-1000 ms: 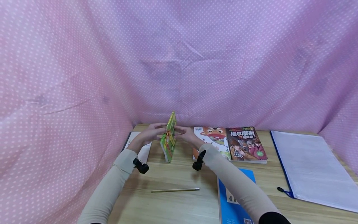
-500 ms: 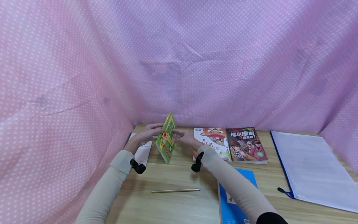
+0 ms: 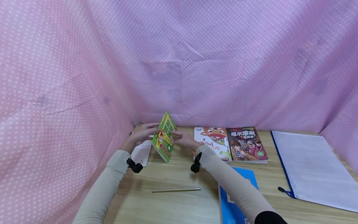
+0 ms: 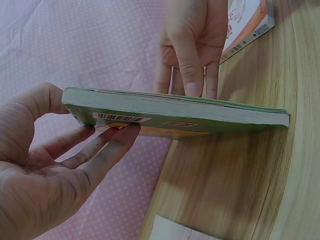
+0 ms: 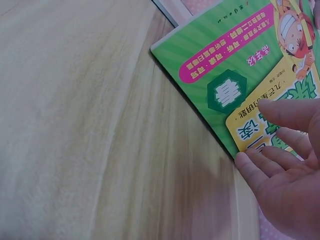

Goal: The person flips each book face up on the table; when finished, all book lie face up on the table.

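A green children's paperback book stands tilted on the wooden table between both hands, its front cover turned partly towards the head camera. The left hand holds it from the left. In the left wrist view, one digit bends at the book's corner and other fingers lie against the barcoded back cover. From the other side, the right hand rests fairly straight fingers on the yellow part of the front cover, as the right wrist view shows. Beneath the left forearm, a white lined notebook lies partly covered.
A pencil lies crosswise in front. To the right are a white fox-cover book, a dark detective comic book and a white zip folder. A blue book lies under the right forearm. Pink dotted cloth hangs behind.
The green book has turned and leaned leftward, so more of its front cover shows. The left hand has moved left with it; the right hand has followed slightly.
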Demonstrator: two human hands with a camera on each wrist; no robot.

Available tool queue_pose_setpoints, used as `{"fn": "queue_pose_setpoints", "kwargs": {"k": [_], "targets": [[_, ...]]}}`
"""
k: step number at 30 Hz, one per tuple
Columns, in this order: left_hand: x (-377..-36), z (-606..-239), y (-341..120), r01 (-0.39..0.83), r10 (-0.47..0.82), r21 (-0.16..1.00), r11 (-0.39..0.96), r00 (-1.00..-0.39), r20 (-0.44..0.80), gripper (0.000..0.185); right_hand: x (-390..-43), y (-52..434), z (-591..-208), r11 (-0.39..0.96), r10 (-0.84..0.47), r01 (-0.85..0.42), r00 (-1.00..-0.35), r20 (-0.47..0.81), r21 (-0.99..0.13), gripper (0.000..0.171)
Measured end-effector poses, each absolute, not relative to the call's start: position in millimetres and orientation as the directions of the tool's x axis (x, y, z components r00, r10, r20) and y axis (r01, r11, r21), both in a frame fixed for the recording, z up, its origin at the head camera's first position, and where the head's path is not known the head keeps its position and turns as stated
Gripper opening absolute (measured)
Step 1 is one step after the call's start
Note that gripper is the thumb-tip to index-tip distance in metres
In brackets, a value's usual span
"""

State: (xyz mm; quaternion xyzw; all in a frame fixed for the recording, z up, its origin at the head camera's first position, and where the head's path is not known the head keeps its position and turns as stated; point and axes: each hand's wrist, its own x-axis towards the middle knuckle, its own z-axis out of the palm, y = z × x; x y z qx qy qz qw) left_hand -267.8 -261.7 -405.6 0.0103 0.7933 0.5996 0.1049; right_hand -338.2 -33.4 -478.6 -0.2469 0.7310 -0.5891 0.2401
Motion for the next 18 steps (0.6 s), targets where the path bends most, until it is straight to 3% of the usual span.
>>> {"fn": "queue_pose_setpoints", "kwargs": {"k": [6,12,18], "targets": [[-264.9,-407.0,-267.4,-0.095,0.095,0.958,0.27,-0.988,-0.125,0.056,-337.5,-36.3,-482.2,0.184,-0.672,-0.1,-0.739,-0.051,-0.978,0.07],[-265.9,-411.5,-274.1,-0.113,0.068,0.951,0.288,-0.988,-0.138,0.056,-336.3,-36.4,-484.1,0.304,-0.675,-0.235,-0.737,-0.034,-0.923,0.073],[-267.8,-417.3,-280.5,-0.113,0.078,0.955,0.274,-0.987,-0.139,0.055,-334.9,-35.8,-484.9,0.327,-0.729,-0.314,-0.684,-0.026,-0.892,0.076]]}}
